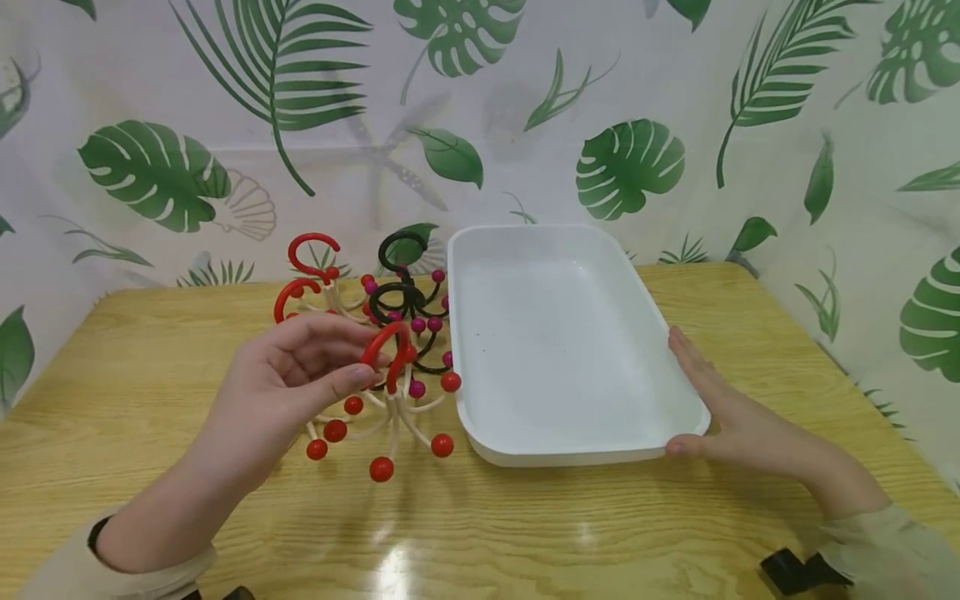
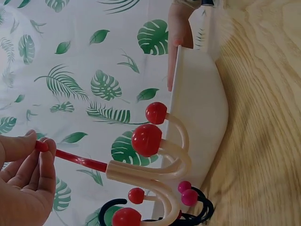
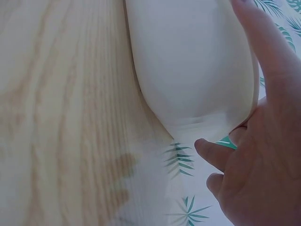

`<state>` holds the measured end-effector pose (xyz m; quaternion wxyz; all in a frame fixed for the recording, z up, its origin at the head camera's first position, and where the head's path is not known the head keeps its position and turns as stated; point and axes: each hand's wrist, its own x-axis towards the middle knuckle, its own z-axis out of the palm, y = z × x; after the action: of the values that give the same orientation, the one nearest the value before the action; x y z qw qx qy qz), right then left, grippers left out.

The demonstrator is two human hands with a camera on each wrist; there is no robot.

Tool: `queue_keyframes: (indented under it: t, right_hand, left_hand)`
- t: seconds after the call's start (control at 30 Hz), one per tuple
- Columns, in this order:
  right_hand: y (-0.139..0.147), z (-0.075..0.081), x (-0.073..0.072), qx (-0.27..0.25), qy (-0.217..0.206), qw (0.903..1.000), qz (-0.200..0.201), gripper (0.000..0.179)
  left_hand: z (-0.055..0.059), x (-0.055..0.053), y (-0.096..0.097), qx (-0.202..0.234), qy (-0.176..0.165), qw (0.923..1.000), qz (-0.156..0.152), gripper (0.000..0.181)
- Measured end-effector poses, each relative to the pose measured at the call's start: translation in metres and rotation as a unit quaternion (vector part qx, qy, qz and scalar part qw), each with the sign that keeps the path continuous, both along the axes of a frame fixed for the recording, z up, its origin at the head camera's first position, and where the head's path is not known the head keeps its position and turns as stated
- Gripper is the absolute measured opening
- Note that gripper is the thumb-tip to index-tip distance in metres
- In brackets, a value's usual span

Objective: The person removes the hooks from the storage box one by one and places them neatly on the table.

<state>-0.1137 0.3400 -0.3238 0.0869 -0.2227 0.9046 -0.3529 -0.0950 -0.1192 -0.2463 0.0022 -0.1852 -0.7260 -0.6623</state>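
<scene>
A red-hooked, cream-armed hanger (image 1: 393, 400) with red ball tips is held up by its hook. My left hand (image 1: 281, 387) pinches that hook between thumb and fingers, as the left wrist view also shows. Behind it on the table are more red-and-cream hangers (image 1: 313, 268) and black hangers (image 1: 408, 292) with magenta balls, partly hidden by the hand and each other. A white rectangular tray (image 1: 543, 457) lies to the right. My right hand (image 1: 738, 429) rests against its near right corner, thumb at the front rim and fingers extended along the right side.
The wooden table (image 1: 585, 533) carries everything. A white cloth with green leaf prints (image 1: 517, 167) rises behind the table and along its sides. The raised hanger's balls come close to the tray's left wall.
</scene>
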Motion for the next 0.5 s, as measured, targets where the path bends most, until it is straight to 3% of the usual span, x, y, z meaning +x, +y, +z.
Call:
queue_keyframes:
  t: [0.27, 0.5]
  right_hand:
    - [-0.002, 0.001, 0.0, 0.008, -0.002, 1.0, 0.0, 0.119]
    - [-0.002, 0.001, 0.0, 0.012, -0.005, 0.9999, -0.009, 0.119]
  left_hand:
    - [-0.013, -0.006, -0.005, -0.032, 0.002, 0.9994, 0.015, 0.026]
    - [-0.016, -0.003, -0.006, -0.052, -0.012, 0.9983, 0.022, 0.026]
